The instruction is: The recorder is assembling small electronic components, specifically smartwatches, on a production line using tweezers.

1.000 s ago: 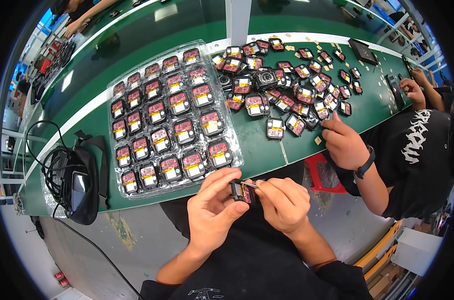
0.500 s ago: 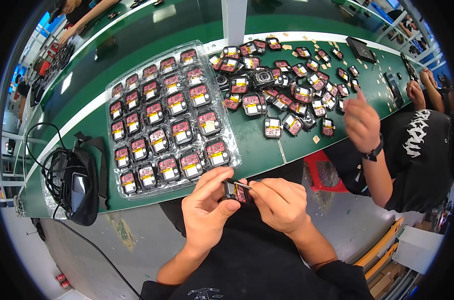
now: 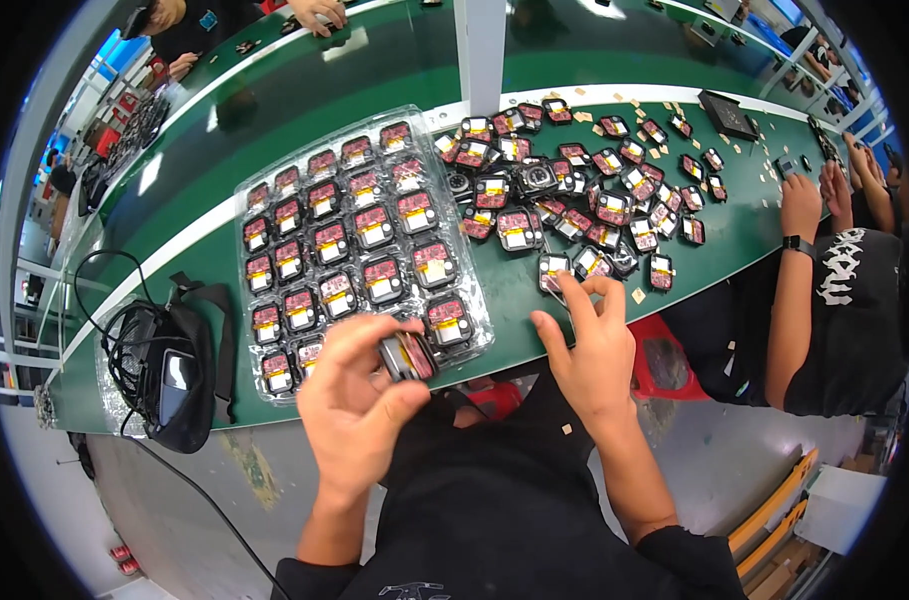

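My left hand [image 3: 349, 410] is closed on a watch case [image 3: 407, 356], a squarish black shell with a red circuit board inside, tilted between thumb and fingers. It hovers over the near edge of a clear plastic tray [image 3: 486, 330], which holds rows of similar cases with white and yellow parts. My right hand [image 3: 594, 350] is raised in front of the loose pile, thumb away from the forefinger. A thin metal tool [image 3: 558, 299] shows as a sliver by the forefinger; most of it is hidden. Below this hand is a small tan square [image 3: 566, 429].
Loose watch cases [image 3: 614, 207] lie heaped right of the tray on the green table [image 3: 509, 330], with tan squares scattered around. A black bag [image 3: 174, 390] with cables sits at the left. A co-worker's arm [image 3: 796, 300] reaches in from the right. A white post [image 3: 482, 60] stands behind.
My hands have parted: the left moved left with the watch case, the right lifted up and away from it. The tan square below has appeared. The co-worker's hand at right has moved farther right.
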`<move>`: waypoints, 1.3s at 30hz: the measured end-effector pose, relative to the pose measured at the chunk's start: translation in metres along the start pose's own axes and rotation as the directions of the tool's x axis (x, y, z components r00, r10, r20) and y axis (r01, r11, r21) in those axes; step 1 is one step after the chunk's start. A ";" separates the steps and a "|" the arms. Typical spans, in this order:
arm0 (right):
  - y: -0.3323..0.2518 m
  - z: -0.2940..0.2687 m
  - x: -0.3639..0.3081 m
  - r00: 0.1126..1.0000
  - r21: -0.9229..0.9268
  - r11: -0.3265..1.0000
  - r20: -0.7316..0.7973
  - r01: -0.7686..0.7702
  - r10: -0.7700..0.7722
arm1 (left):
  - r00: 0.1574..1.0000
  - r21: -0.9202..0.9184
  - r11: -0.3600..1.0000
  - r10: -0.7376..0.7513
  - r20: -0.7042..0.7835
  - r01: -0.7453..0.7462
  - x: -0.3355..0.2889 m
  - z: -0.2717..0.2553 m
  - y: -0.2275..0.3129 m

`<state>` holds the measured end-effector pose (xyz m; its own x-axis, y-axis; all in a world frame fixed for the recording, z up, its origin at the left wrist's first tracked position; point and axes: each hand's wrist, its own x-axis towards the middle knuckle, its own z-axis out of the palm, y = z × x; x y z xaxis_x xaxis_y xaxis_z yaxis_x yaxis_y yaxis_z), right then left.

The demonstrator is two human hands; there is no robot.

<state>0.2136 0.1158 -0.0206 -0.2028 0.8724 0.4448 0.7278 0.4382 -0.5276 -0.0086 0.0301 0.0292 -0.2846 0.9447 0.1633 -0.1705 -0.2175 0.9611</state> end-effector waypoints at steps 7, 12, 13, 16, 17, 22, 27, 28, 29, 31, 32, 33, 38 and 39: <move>0.004 0.002 -0.004 0.991 -0.109 0.992 0.109 -0.065 0.077 | 0.977 0.680 0.708 0.206 0.058 -0.190 0.088 -0.009 0.027; 0.010 0.007 -0.008 0.995 -0.054 0.998 0.093 -0.023 0.027 | 0.910 0.884 0.304 0.328 0.253 -0.355 0.146 -0.025 -0.005; 0.012 0.007 -0.009 0.997 -0.031 0.999 0.081 -0.009 0.012 | 0.909 0.883 0.305 0.331 0.255 -0.358 0.149 -0.027 -0.009; 0.013 0.003 -0.009 0.996 -0.001 1.000 0.086 -0.015 0.015 | 0.963 0.938 0.226 0.127 0.238 -0.262 0.155 -0.030 -0.018; 0.013 0.004 -0.009 0.996 0.004 1.000 0.082 -0.022 0.021 | 0.951 0.939 0.178 0.153 0.270 -0.295 0.154 -0.033 -0.021; 0.011 0.004 -0.009 0.998 -0.001 1.000 0.061 -0.012 0.012 | 0.887 0.896 -0.184 0.162 0.432 -0.403 0.148 -0.039 -0.020; 0.015 0.004 -0.008 0.999 0.029 1.000 0.054 -0.004 0.002 | 0.923 0.913 -0.204 0.082 0.376 -0.354 0.143 -0.034 -0.016; 0.014 0.003 -0.006 0.999 0.068 0.998 0.051 -0.004 0.000 | 0.923 0.913 -0.204 0.083 0.376 -0.354 0.143 -0.032 -0.013; 0.013 0.001 -0.005 0.999 0.107 0.994 0.047 -0.005 0.000 | 0.921 0.894 -0.263 0.046 0.388 -0.363 0.145 -0.029 -0.011; 0.010 -0.001 -0.006 0.998 0.218 0.975 0.041 -0.045 0.037 | 0.919 0.872 -0.323 0.013 0.393 -0.368 0.149 -0.030 -0.007; 0.009 -0.002 -0.006 0.996 0.326 0.941 0.041 -0.088 0.079 | 0.899 0.833 -0.360 -0.042 0.436 -0.421 0.154 -0.033 -0.007; 0.007 -0.005 -0.006 0.996 0.327 0.941 0.037 -0.084 0.076 | 0.875 0.789 -0.394 -0.098 0.474 -0.472 0.157 -0.035 -0.007; 0.004 -0.009 -0.012 1.000 0.376 0.927 0.006 0.003 -0.006 | 0.842 0.740 -0.423 -0.122 0.526 -0.524 0.158 -0.041 -0.002; 0.005 -0.009 -0.013 1.000 0.379 0.925 0.005 0.015 -0.018 | 0.847 0.745 -0.425 -0.116 0.519 -0.515 0.159 -0.040 -0.001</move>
<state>0.2255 0.1044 -0.0225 -0.2192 0.8653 0.4508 0.4220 0.5007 -0.7558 -0.0910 0.1704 0.0454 0.2685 0.9527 0.1424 0.9214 -0.2110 -0.3262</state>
